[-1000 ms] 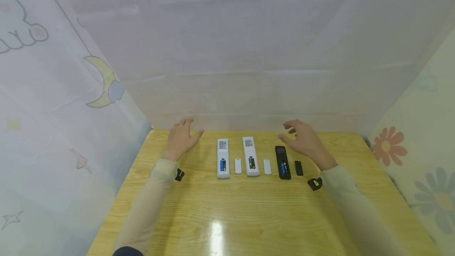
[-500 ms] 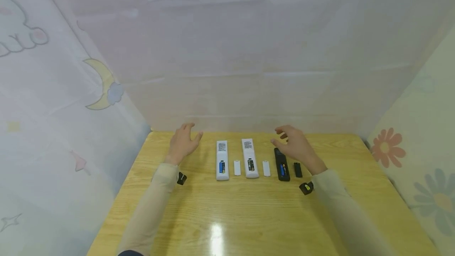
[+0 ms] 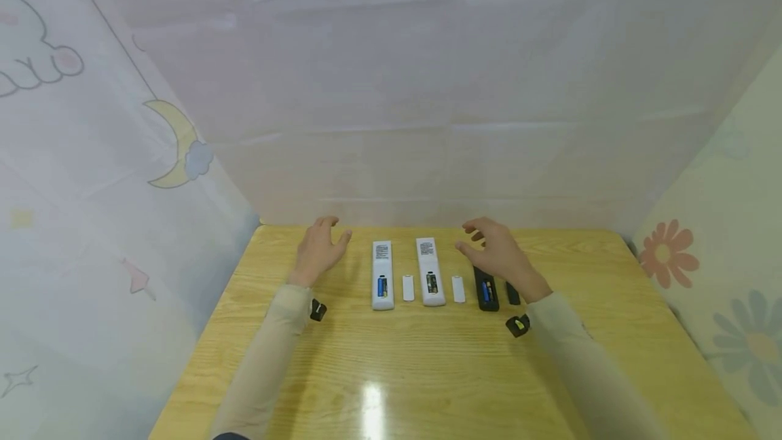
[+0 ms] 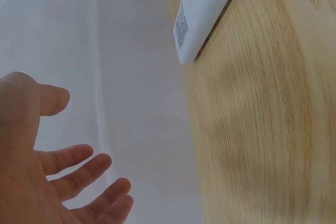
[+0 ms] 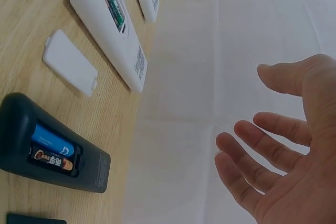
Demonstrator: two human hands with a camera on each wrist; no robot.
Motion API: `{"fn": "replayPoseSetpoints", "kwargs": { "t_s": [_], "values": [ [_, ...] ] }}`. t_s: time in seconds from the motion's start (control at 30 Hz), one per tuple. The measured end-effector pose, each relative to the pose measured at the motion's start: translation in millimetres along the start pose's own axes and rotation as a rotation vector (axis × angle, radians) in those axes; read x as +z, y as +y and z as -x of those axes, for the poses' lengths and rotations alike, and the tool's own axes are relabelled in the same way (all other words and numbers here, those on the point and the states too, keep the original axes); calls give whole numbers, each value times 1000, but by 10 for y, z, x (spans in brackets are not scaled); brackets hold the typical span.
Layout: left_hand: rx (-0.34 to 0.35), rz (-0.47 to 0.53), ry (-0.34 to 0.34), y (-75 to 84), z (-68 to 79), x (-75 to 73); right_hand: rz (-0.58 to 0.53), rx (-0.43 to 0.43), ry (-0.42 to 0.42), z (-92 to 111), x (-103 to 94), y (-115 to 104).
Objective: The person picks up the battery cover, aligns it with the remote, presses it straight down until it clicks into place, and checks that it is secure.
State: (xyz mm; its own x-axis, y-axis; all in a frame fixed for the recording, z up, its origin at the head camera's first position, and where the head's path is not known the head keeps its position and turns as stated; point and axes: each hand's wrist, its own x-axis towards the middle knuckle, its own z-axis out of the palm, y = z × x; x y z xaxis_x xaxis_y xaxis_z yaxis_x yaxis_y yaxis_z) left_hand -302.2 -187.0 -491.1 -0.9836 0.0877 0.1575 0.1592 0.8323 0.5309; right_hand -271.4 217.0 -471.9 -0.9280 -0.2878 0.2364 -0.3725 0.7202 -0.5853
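Three remote controls lie face down with their battery bays uncovered. The left white remote [image 3: 383, 276] and the middle white remote [image 3: 430, 271] each have a white battery cover, the first cover [image 3: 408, 288] and second cover [image 3: 458, 289], to their right. Batteries [image 5: 52, 148] sit in the black remote [image 5: 94, 169]; its black cover [image 3: 512, 293] lies beside it. My left hand [image 3: 319, 251] hovers left of the white remotes, fingers loosely bent, holding nothing. Above the black remote, partly hiding it, my right hand [image 3: 499, 254] hangs with relaxed fingers and nothing in its grasp.
The wooden table [image 3: 342, 372] meets a pale cloth backdrop [image 3: 391, 175] just behind the remotes. Printed cloth walls [image 3: 110, 236] stand at both sides. A black wrist camera [image 3: 518, 325] hangs under the right wrist, another [image 3: 318, 309] under the left.
My right hand has moved left and slightly nearer, now covering the top of the black remote. The left hand has shifted slightly right and nearer. The remotes and covers stay in place.
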Motion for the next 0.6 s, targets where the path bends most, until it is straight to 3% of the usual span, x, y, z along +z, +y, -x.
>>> {"fn": "replayPoseSetpoints", "kwargs": {
  "t_s": [0.6],
  "values": [
    [-44, 83, -24, 28, 57, 39, -43, -12, -20, -52, 158, -113]
  ]
}}
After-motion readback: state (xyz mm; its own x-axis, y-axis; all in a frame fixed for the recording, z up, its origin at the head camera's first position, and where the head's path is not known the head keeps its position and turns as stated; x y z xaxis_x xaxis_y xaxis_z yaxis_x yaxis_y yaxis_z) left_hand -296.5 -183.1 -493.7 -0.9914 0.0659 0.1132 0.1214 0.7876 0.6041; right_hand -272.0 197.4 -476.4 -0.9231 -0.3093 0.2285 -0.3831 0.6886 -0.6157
